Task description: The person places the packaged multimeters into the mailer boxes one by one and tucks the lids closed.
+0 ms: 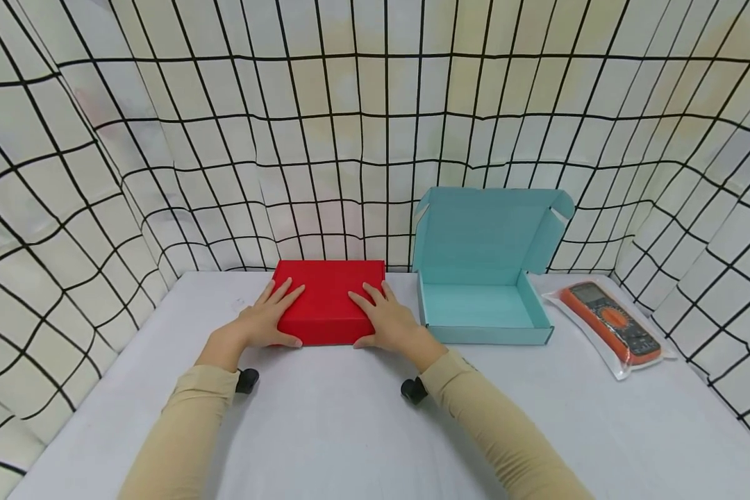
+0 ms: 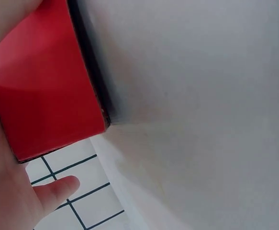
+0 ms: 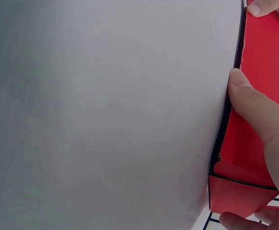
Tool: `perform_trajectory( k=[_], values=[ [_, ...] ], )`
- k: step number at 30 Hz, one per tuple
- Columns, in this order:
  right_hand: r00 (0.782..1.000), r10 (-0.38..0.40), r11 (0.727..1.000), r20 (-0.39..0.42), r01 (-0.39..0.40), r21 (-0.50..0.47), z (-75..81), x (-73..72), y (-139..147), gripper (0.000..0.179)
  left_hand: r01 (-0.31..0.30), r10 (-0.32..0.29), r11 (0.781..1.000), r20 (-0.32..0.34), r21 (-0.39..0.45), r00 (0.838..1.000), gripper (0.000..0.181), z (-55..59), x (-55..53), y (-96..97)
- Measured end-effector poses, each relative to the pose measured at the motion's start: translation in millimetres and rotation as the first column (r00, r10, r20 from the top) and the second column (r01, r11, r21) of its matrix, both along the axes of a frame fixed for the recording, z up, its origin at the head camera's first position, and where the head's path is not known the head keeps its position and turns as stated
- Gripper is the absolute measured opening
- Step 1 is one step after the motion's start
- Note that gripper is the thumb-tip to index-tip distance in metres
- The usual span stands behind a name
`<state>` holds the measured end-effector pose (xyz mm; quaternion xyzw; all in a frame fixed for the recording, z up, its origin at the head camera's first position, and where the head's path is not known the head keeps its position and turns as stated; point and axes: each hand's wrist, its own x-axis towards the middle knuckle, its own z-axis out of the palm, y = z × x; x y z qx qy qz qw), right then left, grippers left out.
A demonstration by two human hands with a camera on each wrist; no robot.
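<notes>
A closed red box (image 1: 328, 298) lies flat on the white table between both hands. My left hand (image 1: 259, 325) rests on its left end, with spread, straight fingers over the top and the thumb low at the front. Over the right end, my right hand (image 1: 395, 325) lies in much the same way. In the right wrist view its thumb (image 3: 254, 103) presses the box's front face near the bottom edge. The left wrist view shows the box's red side (image 2: 48, 96) close up, with one left fingertip (image 2: 70, 184) sticking out past it.
Right of the red box stands an open teal box (image 1: 484, 305) with its lid raised. Farther right lies an orange and black multimeter (image 1: 615, 319) in a clear plastic bag. A white curtain with a black grid (image 1: 350, 139) encloses the table (image 1: 337, 430) at the back and sides.
</notes>
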<state>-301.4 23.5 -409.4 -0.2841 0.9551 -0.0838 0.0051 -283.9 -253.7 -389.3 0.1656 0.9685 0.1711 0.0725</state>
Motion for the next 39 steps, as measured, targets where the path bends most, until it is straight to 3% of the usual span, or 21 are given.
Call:
perform_trajectory(
  k=[8,17,27,33,39],
  values=[
    [1.000,-0.016,1.000,-0.005,0.016,0.004,0.1,-0.8,-2.6,0.101,-0.016,0.015,1.000,-0.019,-0.022,1.000,0.109,-2.5,-0.9,-0.1],
    [1.000,-0.017,1.000,0.007,0.017,0.026,-2.0,1.8,-7.5,0.103,-0.019,0.019,0.999,0.006,-0.029,1.000,0.109,-2.2,2.3,-1.6],
    [0.999,-0.039,0.999,0.020,0.038,0.016,-3.7,1.3,-8.4,0.100,-0.023,0.022,0.999,-0.032,-0.030,0.999,0.105,-8.1,3.0,0.5],
    [0.998,-0.062,0.998,-0.009,0.061,-0.017,-4.6,1.1,-9.1,0.097,-0.030,0.028,0.999,-0.046,-0.045,0.999,0.104,-9.1,0.2,5.8],
    [0.999,-0.043,0.997,0.031,0.045,-0.067,-2.1,-1.7,-5.6,0.097,-0.025,0.023,0.999,-0.042,-0.044,0.999,0.104,-9.0,-3.3,4.9]
  ],
)
